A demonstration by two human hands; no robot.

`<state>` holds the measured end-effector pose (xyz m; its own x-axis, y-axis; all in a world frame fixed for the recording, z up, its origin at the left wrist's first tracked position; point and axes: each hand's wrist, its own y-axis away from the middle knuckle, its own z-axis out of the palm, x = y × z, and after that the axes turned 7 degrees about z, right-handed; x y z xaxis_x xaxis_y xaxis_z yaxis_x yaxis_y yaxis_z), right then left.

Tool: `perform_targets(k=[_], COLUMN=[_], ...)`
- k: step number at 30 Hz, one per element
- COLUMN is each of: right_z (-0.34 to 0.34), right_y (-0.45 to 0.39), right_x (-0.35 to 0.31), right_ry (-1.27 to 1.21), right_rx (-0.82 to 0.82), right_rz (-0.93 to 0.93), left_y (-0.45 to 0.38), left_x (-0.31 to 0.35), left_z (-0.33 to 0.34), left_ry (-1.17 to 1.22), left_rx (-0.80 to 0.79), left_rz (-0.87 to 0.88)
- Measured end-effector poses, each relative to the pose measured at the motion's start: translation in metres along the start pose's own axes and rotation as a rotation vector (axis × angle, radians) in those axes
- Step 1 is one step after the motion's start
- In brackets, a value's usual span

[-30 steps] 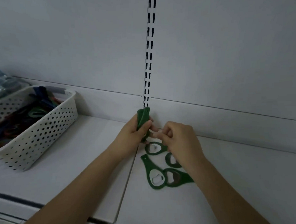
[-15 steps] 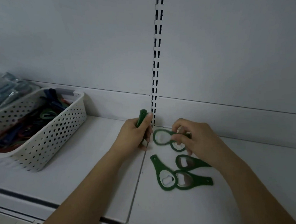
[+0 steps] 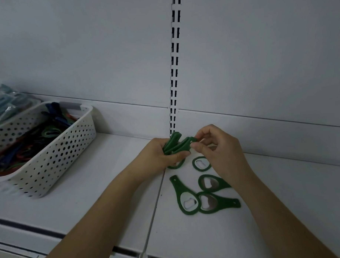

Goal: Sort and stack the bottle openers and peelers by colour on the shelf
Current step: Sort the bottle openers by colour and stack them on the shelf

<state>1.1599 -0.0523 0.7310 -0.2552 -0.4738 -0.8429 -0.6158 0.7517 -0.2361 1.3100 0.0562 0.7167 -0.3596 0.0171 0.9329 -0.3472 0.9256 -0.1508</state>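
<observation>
My left hand grips a bunch of green bottle openers upright, handles fanned upward. My right hand pinches the handle tip of one opener in that bunch. On the white shelf below lie more green openers: one partly under my right hand, one beside my right wrist, and two overlapping, one with its handle pointing back-left and one with its handle pointing right.
A white perforated basket at the left holds several mixed blue, red and green openers and peelers. Packaged items lie behind it. A slotted upright runs up the back wall. The shelf's front edge is near.
My right hand lifted a green opener off the shelf and brought it up to the bunch in my left hand. The camera moved closer and slightly right.
</observation>
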Motion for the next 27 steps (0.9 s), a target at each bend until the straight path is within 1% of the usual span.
perform_targets(k=[2,3,4,6,8,9,11,14,17,19,21,24,27], right_z=[-0.010,-0.017,-0.025,-0.039,-0.042,-0.040,-0.031,-0.021,-0.021,-0.020,-0.017,-0.020,-0.027], right_y=[-0.005,-0.007,-0.010,-0.014,-0.013,-0.012,-0.010,-0.007,-0.008,-0.009,-0.009,-0.009,-0.011], right_x=[0.008,0.014,0.021,0.033,0.036,0.036,0.035,0.032,0.032,0.033,0.032,0.027,0.018], right_ry=[0.197,0.305,0.415,0.626,0.774,0.796,0.767,0.691,0.617,0.605,0.584,0.437,0.280], right_rx=[-0.023,-0.053,-0.098,-0.225,-0.322,-0.351,-0.382,-0.374,-0.396,-0.450,-0.466,-0.399,-0.327], right_rz=[-0.017,-0.008,0.014,0.108,0.226,0.251,0.235,0.197,0.177,0.162,0.144,0.146,0.113], left_y=[-0.001,-0.002,-0.002,-0.003,-0.004,-0.004,-0.006,-0.008,-0.009,-0.010,-0.011,-0.009,-0.006], left_x=[0.000,-0.001,0.001,0.001,-0.001,-0.003,-0.007,-0.009,-0.009,-0.009,-0.011,-0.012,-0.009], left_z=[-0.003,-0.004,-0.006,-0.007,-0.009,-0.009,-0.009,-0.007,-0.005,-0.005,-0.006,-0.007,-0.010], left_ry=[-0.021,0.026,0.121,0.267,0.240,0.223,0.213,0.167,0.204,0.204,0.225,0.268,0.343], left_rx=[0.052,0.078,0.096,0.111,0.118,0.120,0.130,0.161,0.194,0.186,0.170,0.101,0.057], left_rz=[0.006,-0.005,-0.031,-0.091,-0.113,-0.121,-0.147,-0.174,-0.195,-0.215,-0.246,-0.252,-0.172])
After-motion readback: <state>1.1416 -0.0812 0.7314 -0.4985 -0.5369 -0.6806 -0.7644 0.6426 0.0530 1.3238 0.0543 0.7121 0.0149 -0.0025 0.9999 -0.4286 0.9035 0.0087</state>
